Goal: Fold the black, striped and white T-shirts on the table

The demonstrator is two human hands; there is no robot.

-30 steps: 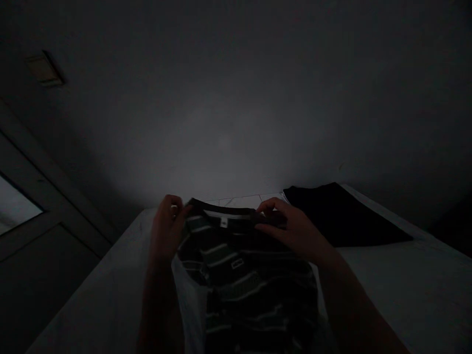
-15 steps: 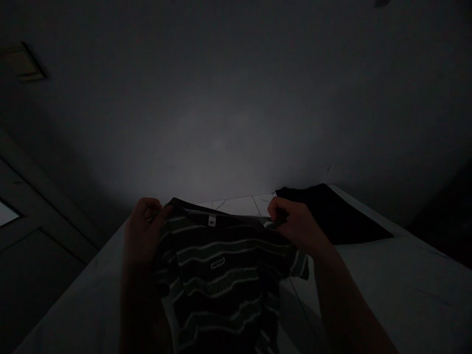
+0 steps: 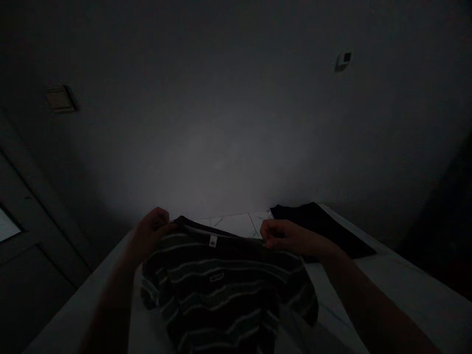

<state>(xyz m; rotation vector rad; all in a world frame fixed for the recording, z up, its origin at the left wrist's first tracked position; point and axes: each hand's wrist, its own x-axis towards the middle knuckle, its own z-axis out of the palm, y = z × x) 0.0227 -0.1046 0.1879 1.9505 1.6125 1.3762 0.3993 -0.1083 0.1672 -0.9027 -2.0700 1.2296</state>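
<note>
A dark striped T-shirt [image 3: 221,295] hangs spread between my two hands, with its neckline at the top. My left hand [image 3: 149,233] pinches it at the shoulder on the left of the collar. At the opposite shoulder, my right hand [image 3: 285,235] grips the fabric between thumb and fingers. A small white neck label [image 3: 213,241] shows inside the collar, and a small patch with lettering [image 3: 217,277] sits on the chest. The bottom of the shirt runs out of the frame.
A black folded cloth [image 3: 324,226] lies on the pale, marble-patterned table [image 3: 391,285] at the back right, against the wall. A door [image 3: 29,236] stands at the left. The room is very dark. Two small fixtures are on the wall.
The view has tilted up, so the shirt and hands sit lower in the frame. Both sleeves hang wider apart; both hands keep their hold on the shoulders.
</note>
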